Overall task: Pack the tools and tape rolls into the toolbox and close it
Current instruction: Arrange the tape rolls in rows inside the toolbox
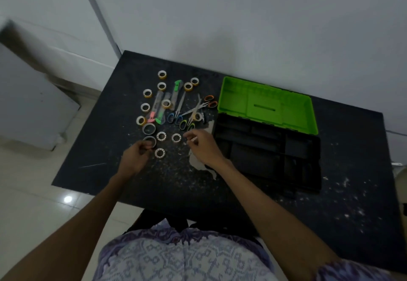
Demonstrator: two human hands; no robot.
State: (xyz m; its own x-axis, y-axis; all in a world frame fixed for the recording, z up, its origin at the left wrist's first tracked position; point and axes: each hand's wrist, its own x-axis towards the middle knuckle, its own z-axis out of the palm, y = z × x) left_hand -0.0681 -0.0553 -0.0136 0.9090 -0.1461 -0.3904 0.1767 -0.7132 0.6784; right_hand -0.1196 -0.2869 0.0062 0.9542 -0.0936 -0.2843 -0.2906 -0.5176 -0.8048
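1. Pinching a grey tape roll (150, 141), the left hand (134, 157) curls its fingers.
2. Right hand (203, 146) hovers, fingers loosely curled; whether it holds something is unclear.
3. Tape rolls (161, 136) and scissors (176, 116) lie on the table (352, 203).
4. Toolbox (268, 146) stands open, right.

Sitting at a dark speckled table (352, 203), top chipped in a pale patch (198, 164) near my side. Plain white wall (264, 16) right behind it, pale vertical strip (99, 16) running down on the left. Glossy light floor tiles (33, 181), one lamp reflection (67, 199). Blurred white cabinet (26, 104) far left.
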